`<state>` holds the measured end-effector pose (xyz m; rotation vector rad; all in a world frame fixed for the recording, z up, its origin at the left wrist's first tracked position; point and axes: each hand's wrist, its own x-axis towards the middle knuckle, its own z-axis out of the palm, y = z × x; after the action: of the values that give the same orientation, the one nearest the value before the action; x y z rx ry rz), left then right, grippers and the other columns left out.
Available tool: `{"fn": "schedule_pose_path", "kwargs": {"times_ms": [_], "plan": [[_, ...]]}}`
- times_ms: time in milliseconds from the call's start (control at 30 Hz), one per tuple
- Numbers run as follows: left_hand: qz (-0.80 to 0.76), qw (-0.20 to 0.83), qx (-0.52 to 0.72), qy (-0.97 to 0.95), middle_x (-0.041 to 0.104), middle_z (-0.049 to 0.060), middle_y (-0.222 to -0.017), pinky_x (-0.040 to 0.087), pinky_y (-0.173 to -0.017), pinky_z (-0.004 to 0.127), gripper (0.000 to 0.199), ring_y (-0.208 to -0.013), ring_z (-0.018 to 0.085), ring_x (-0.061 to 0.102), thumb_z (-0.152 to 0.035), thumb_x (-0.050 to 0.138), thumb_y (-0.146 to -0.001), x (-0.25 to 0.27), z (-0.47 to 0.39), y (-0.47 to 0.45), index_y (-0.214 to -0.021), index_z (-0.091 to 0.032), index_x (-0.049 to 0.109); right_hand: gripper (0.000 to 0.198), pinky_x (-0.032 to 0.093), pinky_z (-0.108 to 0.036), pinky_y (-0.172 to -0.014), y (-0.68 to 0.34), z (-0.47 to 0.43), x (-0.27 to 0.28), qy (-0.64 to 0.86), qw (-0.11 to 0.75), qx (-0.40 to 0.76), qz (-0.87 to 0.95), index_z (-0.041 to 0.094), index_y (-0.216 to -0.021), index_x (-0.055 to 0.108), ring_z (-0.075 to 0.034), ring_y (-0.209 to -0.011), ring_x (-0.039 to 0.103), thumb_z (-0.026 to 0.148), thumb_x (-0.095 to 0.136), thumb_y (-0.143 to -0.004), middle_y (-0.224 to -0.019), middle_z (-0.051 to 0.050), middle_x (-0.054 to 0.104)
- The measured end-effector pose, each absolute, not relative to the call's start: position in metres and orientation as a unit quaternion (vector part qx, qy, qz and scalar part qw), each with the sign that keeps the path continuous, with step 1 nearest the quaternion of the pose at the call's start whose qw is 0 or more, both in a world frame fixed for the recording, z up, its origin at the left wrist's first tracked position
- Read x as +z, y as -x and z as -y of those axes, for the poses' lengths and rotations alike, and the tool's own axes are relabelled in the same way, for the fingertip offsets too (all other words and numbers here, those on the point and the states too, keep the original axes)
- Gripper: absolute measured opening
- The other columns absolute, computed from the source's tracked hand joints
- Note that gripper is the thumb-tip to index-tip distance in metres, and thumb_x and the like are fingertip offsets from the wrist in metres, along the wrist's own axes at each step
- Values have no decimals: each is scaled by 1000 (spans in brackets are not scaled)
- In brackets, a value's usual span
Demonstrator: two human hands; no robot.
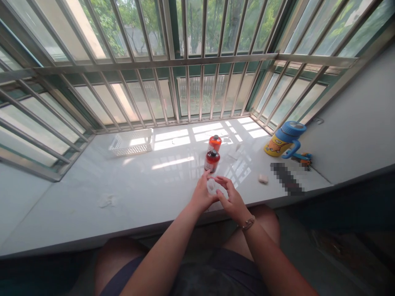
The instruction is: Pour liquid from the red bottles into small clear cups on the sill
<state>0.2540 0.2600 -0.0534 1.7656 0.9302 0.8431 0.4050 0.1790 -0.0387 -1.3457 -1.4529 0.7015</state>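
Observation:
Between my two hands is a small, clear, round plastic piece [212,186], like a little cup or lid; its exact kind I cannot make out. My left hand [202,193] curls round its left side. From the right, my right hand [230,195] closes on it with thumb and fingers. Just beyond my fingers stands a dark red bottle [212,162] with a black cap, upright on the white sill [160,187]. Behind it is an orange-red bottle [215,143], also dark-capped.
A white perforated basket [135,150] lies at the back left. To the right stand a blue and yellow flask [282,139], a small pinkish block [263,179] and a blurred-out dark item [286,179]. Crumpled clear film [108,200] lies at left. Metal bars [185,63] line the window.

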Motion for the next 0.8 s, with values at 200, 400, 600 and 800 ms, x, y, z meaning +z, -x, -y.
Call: {"fn": "schedule_pose_path", "kwargs": {"times_ms": [200,400,600,800], "plan": [[-353,491,348,-717,59,15,-144,46,-117,57,106,-134,36,60,-26,90,-69,-59,-256,-249,-159,-25,33,52,62,-46,-99,-390,-193,-32,605,480,232,592,27,-145,53,-30,-127,70,35,67,-97,-132,-10,73],[-369,479,354,-714,60,11,-135,48,-114,52,110,-125,31,62,-34,96,-68,-61,-251,-245,-158,-26,34,58,57,-50,-106,-389,-171,-41,642,495,210,547,25,-143,54,-31,-119,71,42,75,-92,-121,-10,74],[-372,475,344,-720,60,10,-136,46,-115,51,105,-128,31,60,-28,92,-71,-56,-250,-244,-158,-27,34,54,48,-55,-118,-384,-156,-43,621,544,228,516,26,-144,46,-28,-124,68,35,67,-95,-124,-9,72],[-363,476,353,-719,60,10,-134,43,-118,52,108,-129,31,59,-26,94,-68,-57,-251,-244,-158,-27,35,69,41,-57,-124,-383,-160,-54,582,550,301,518,26,-154,35,-29,-148,52,22,60,-90,-146,-15,63]]}}
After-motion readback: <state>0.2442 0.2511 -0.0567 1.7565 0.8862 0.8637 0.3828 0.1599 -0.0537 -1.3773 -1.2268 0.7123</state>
